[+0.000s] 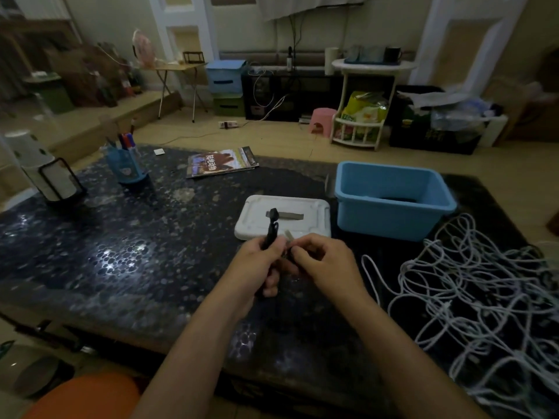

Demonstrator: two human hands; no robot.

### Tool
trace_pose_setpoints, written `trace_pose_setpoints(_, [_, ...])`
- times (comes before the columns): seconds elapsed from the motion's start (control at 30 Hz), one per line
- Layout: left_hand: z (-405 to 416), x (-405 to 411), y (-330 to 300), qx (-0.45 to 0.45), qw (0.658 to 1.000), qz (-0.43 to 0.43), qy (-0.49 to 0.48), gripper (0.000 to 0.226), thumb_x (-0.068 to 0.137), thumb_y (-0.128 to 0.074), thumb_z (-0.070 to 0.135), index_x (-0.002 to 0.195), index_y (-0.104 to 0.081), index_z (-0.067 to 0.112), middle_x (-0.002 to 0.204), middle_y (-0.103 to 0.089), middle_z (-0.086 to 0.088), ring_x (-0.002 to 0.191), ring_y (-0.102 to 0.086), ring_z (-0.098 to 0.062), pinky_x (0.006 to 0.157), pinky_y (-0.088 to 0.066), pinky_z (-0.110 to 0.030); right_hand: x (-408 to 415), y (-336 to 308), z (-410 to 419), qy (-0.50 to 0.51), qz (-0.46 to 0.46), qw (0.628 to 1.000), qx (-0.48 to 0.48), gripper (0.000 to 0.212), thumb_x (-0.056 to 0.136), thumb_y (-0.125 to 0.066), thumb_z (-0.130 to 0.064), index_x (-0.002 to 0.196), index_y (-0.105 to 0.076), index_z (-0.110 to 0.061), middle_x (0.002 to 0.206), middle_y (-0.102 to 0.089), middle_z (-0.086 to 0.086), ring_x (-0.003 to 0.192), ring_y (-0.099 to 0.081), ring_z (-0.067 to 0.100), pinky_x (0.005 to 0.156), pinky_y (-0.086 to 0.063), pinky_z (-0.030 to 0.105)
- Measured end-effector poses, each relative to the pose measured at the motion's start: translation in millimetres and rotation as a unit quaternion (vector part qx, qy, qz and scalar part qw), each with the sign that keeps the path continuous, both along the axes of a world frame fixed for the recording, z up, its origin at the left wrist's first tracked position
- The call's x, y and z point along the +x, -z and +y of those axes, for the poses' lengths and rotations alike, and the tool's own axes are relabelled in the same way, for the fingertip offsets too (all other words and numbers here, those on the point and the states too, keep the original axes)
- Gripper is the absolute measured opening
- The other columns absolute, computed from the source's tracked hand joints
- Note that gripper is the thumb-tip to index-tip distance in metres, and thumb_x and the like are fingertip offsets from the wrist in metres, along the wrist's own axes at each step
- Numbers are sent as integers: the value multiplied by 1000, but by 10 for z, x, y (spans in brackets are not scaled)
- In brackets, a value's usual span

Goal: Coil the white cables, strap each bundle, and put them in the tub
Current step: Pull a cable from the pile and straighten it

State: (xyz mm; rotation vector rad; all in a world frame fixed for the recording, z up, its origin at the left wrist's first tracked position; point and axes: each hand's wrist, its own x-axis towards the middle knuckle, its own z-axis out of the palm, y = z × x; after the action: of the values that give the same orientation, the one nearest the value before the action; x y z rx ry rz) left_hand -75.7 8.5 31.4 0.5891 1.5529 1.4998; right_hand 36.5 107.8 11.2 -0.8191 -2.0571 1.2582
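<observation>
The left hand [262, 261] grips a dark bundle [270, 229] while the right hand [320, 261] pinches a grey strap [289, 236] against it, seemingly to fasten it, in front of the blue tub [393, 199], whose near right side holds the loose white cables [472, 300].

Your two forearms bare from elbow to wrist, no sleeves in view, your left hand [262, 261] and right hand [325, 264] bare too, no gloves, rings, watch or wristband, short plain fingernails
</observation>
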Motion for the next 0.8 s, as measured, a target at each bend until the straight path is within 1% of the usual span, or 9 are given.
trace_pose_setpoints(0.13, [133,248,-89,-11,999,8,37,24,104,-49,29,113,-61,11,82,-72,-12,43,-37,-10,38,-30,-22,364,-150,73,68,24,997,41,7,88,-72,-25,88,-77,-29,79,-73,-18,78,-67,-7,71,-52,13])
trace_pose_setpoints(0.23, [251,446,-146,33,995,-52,73,23,102,-52,24,109,-61,3,80,-69,-11,42,-32,-9,37,-25,-19,592,-191,127,114,28,991,64,5,88,-72,-27,87,-76,-29,76,-73,-18,75,-68,-4,70,-54,20])
trace_pose_setpoints(0.33, [398,668,-180,45,992,-92,70,18,101,-53,20,105,-62,5,76,-65,-9,39,-33,-8,36,-24,-18,797,-216,190,135,39,989,50,7,89,-72,-25,89,-78,-28,76,-74,-15,75,-70,0,72,-58,29])
trace_pose_setpoints(0.47, [574,895,-189,41,994,-86,50,10,99,-56,14,103,-61,6,67,-58,-2,39,-33,-8,35,-24,-18,1065,-273,320,149,34,987,41,7,89,-73,-25,87,-78,-29,75,-74,-15,73,-69,0,67,-55,25])
trace_pose_setpoints(0.53, [648,970,-201,44,997,-38,55,13,98,-57,11,107,-61,3,65,-53,-1,39,-33,-9,35,-26,-19,1204,-302,381,128,38,991,-11,5,88,-75,-25,84,-78,-27,72,-74,-12,69,-68,1,64,-51,20])
trace_pose_setpoints(0.6, [707,1057,-211,48,993,70,82,11,97,-59,10,105,-64,4,61,-53,1,37,-36,-8,35,-29,-20,1338,-322,427,113,44,990,-74,14,87,-75,-30,77,-75,-20,67,-72,-4,63,-66,7,61,-50,22])
trace_pose_setpoints(0.67, [758,1158,-227,68,972,188,124,6,95,-64,9,96,-66,14,60,-60,11,42,-49,-1,43,-38,-15,1470,-337,470,102,39,987,-122,21,88,-75,-26,76,-70,-10,61,-67,2,58,-60,13,56,-48,23])
trace_pose_setpoints(0.73, [804,1233,-217,78,949,264,154,15,92,-68,9,94,-66,24,77,-71,12,70,-66,1,63,-49,-17,1595,-378,505,68,48,976,-200,11,90,-71,-14,83,-66,-6,62,-65,3,56,-59,12,55,-50,19])
trace_pose_setpoints(0.8, [838,1279,-191,70,939,295,160,19,92,-68,10,95,-66,29,96,-74,4,93,-69,-10,84,-54,-29,1729,-411,533,31,48,963,-265,5,90,-68,-6,95,-68,-6,72,-68,3,60,-65,8,58,-54,19])
